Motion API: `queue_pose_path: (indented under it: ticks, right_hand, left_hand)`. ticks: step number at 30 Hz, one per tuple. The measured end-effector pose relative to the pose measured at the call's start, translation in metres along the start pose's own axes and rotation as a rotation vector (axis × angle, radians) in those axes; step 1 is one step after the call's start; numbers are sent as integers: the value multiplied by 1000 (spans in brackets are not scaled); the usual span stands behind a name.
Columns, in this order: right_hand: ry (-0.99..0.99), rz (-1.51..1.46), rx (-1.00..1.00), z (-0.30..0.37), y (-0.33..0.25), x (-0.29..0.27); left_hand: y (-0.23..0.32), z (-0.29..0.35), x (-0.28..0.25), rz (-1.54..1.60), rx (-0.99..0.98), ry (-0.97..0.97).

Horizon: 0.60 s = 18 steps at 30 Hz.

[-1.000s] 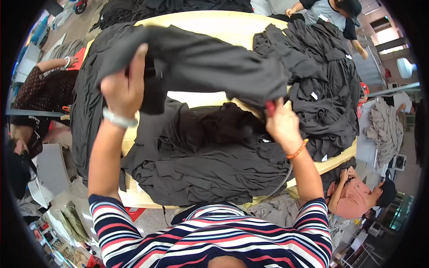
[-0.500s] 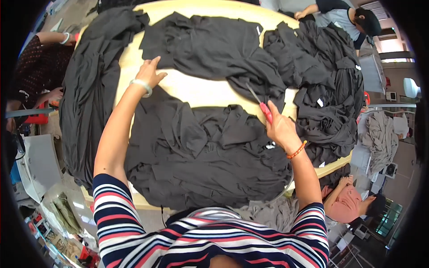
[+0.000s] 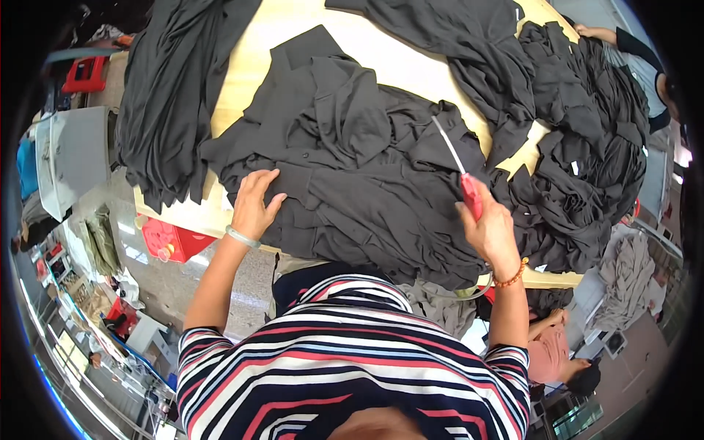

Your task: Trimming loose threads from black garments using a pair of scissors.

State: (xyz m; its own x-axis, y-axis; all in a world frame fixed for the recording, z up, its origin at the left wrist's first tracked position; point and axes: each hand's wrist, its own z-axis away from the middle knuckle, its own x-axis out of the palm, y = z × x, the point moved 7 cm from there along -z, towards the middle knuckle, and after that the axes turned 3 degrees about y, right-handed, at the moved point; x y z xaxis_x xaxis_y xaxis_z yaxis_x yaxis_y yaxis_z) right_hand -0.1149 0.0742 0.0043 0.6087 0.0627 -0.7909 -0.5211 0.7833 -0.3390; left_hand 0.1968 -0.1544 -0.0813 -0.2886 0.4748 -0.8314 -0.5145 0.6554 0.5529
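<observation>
My left hand (image 3: 254, 201) rests on the near pile of dark grey garments (image 3: 352, 213), fingers out and thumb apart, beside a flat folded band of cloth. A pale bangle circles that wrist. My right hand (image 3: 490, 229) is closed round the red handle of what looks like an air blow gun (image 3: 471, 196). Its long thin metal nozzle points away from me and to the left, over the pile's right part. A curved grey hose (image 3: 469, 296) shows below my right wrist. Whether the nozzle touches the cloth, I cannot tell.
More dark garments lie on the pale yellow table (image 3: 253, 55): a long heap (image 3: 172, 95) at left, a piece (image 3: 455, 33) at the far side, a large heap (image 3: 587, 161) at right. A red box (image 3: 176, 240) stands below the left edge. Two other people are at right.
My left hand has come down from the far side onto the near pile. The near garments now reach farther up the table. My right hand still grips the air gun; the view has shifted.
</observation>
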Motion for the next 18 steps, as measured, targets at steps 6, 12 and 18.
queue_pose_path:
  ticks: [6, 12, 18]
  right_hand:
    - [66, 102, -175, 39, -20, 49]
    - [166, 92, -262, 41, 0, 60]
    - [467, 79, -271, 10, -13, -16]
  left_hand:
    - [9, 7, 12, 236, -318, 110]
    - [8, -14, 5, 572, -180, 276]
    - [3, -77, -81, 651, -178, 511]
